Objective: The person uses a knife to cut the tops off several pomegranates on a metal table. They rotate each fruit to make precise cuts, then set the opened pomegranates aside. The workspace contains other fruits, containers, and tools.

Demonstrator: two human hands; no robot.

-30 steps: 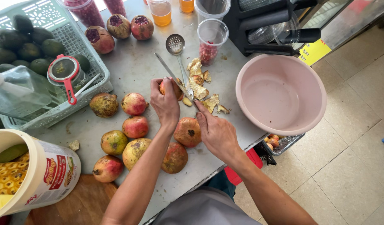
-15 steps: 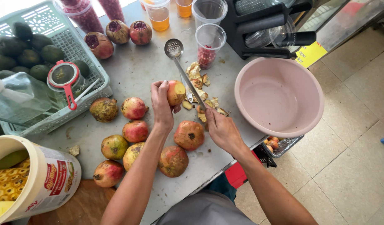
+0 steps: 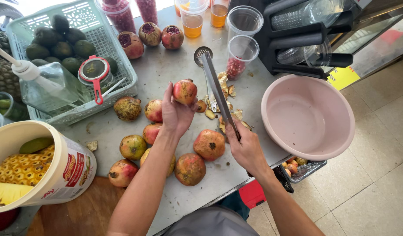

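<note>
Above a grey steel table [image 3: 166, 74], the left hand [image 3: 175, 114] grips a round red-yellow pomegranate [image 3: 184, 91] while the right hand [image 3: 245, 148] clasps a long steel knife [image 3: 216, 87]; a clean cut likely needs fingers kept clear of the blade.

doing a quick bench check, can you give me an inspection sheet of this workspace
surface: grey table, scattered peel scraps.
job's things: pomegranate lifted off the table; long knife.
clutter: loose pomegranates, pink bowl, green basket, white bucket, plastic cups.
hands: left hand holds the pomegranate; right hand grips the knife.
cables: nothing seen.
surroundings: tiled floor, black rack.
</note>
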